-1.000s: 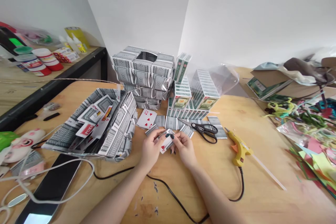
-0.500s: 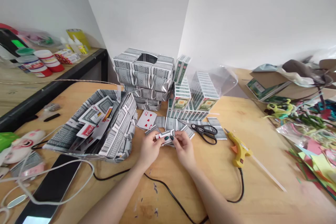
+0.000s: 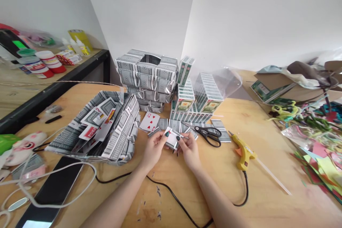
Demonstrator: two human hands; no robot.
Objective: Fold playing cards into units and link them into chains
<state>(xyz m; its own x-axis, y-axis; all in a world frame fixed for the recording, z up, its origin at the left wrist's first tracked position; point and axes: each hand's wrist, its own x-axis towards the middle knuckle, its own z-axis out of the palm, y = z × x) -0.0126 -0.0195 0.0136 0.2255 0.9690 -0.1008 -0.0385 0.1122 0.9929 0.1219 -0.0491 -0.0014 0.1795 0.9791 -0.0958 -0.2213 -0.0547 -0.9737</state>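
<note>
Between both hands is a playing card point(image 3: 172, 139), its white face up, with a grey patterned strip along its near edge. My left hand point(image 3: 155, 148) pinches the card's left side, thumb on top. On the other side my right hand point(image 3: 191, 151) grips it with thumb and fingers. Just beyond them lie grey-backed cards point(image 3: 174, 125) and a face-up three of hearts point(image 3: 149, 122). Black-handled scissors point(image 3: 207, 133) rest to the right of my right hand. Farther right is a yellow glue gun point(image 3: 243, 151) with a glue stick in it.
A basket made of folded cards point(image 3: 124, 128) holding loose cards stands at left. Behind are a stacked card-built box point(image 3: 146, 74) and boxed card decks point(image 3: 210, 94). A black cord point(image 3: 171, 190) crosses the front. A phone point(image 3: 53, 192) lies lower left, paper scraps point(image 3: 320, 156) at right.
The card, folded narrow in both hands before, now shows a wider white face. My hands have shifted slightly, with the thumbs farther apart. The surrounding things have stayed put.
</note>
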